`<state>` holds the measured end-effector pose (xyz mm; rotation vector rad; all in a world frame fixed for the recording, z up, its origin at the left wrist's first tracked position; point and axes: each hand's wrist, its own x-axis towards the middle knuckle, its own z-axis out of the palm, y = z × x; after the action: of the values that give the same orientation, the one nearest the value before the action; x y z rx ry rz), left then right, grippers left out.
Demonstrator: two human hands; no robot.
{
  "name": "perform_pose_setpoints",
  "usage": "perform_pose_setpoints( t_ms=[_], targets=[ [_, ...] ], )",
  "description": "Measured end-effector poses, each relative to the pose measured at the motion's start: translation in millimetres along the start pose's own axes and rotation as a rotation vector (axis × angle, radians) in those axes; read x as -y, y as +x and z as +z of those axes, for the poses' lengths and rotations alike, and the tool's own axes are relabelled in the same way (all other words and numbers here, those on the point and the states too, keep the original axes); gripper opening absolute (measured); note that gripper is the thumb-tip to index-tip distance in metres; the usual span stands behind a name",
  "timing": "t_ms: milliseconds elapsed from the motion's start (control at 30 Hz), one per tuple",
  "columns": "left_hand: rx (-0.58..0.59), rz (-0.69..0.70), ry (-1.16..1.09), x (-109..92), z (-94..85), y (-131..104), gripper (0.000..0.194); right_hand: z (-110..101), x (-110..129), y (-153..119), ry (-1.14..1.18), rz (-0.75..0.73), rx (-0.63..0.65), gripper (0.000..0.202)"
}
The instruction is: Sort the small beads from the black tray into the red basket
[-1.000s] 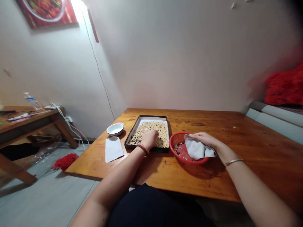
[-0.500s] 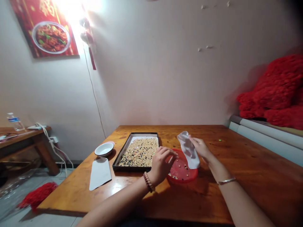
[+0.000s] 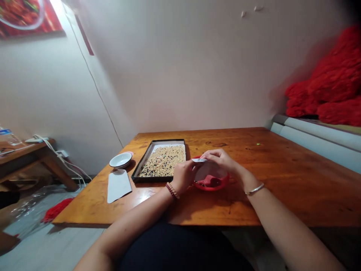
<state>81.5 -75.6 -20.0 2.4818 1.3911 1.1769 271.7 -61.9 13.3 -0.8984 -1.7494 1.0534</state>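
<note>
Pouch of thin white material (image 3: pixel 207 169), earlier held one-handed, is now pinched by left hand (image 3: pixel 183 175) and right hand (image 3: pixel 222 159), seemingly steadier above the round red plastic basket (image 3: pixel 213 188).

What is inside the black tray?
The black tray holds many small beans, mostly pale, some dark. A white sheet shows towards its far end; elsewhere beans mostly cover the bottom. The left hand hides the near right corner.
</note>
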Motion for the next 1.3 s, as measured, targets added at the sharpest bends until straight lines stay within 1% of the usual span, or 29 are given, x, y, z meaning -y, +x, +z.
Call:
perform_pose_setpoints(
  t_ms=[33, 100, 167, 233, 333, 433, 467, 533, 600, 667, 767, 800, 967, 1167, 1300],
  targets=[
    [-0.01, -0.024, 0.037, 0, -0.1, 1, 0.013, -2, 0, 1, 0.014, 0.015, -0.028, 0.046],
    [-0.045, -0.033, 0.109, 1, 0.1, 1, 0.013, -3, 0, 1, 0.028, 0.055, -0.04, 0.047],
    [-0.077, 0.008, 0.156, 2, 0.5, 0, 0.015, -2, -2, 1, 0.025, 0.059, -0.029, 0.046],
    [-0.112, 0.067, 0.172, 3, 1.2, -2, 0.017, 3, -3, 2, 0.03, 0.032, 0.001, 0.045],
    [-0.172, 0.107, 0.11, 4, 2.6, -5, 0.013, 14, -5, 2, 0.104, 0.018, 0.054, 0.047],
    [-0.224, 0.031, 0.012, 5, 2.8, -6, 0.004, 22, -6, 3, 0.151, 0.035, 0.056, 0.046],
    [-0.234, -0.001, -0.012, 5, 2.4, -6, 0.004, 24, -7, 2, 0.152, 0.05, 0.072, 0.045],
    [-0.241, -0.03, -0.05, 5, 0.8, -6, 0.012, 26, -10, 2, 0.143, 0.066, 0.132, 0.043],
    [-0.247, -0.008, -0.082, 5, -1.3, -6, 0.022, 28, -14, 2, 0.125, 0.042, 0.187, 0.042],
    [-0.252, 0.02, -0.098, 6, -2.5, -4, 0.027, 30, -17, 2, 0.111, 0.02, 0.165, 0.041],
    [-0.279, 0.024, -0.096, 7, -1.0, -2, 0.031, 34, -21, 2, 0.126, 0.032, 0.071, 0.041],
    [-0.297, 0.026, -0.099, 7, 0.3, -2, 0.031, 35, -21, 2, 0.136, 0.037, 0.057, 0.042],
    [-0.377, 0.057, -0.136, 5, 4.8, -2, 0.029, 33, -19, 1, 0.136, 0.052, 0.056, 0.044],
    [-0.379, 0.093, -0.148, 6, 2.1, -1, 0.032, 30, -22, 1, 0.072, 0.061, 0.027, 0.044],
    [-0.355, 0.106, -0.102, 7, 0.8, 0, 0.029, 27, -21, 2, 0.031, 0.056, 0.009, 0.045]
  ],
)
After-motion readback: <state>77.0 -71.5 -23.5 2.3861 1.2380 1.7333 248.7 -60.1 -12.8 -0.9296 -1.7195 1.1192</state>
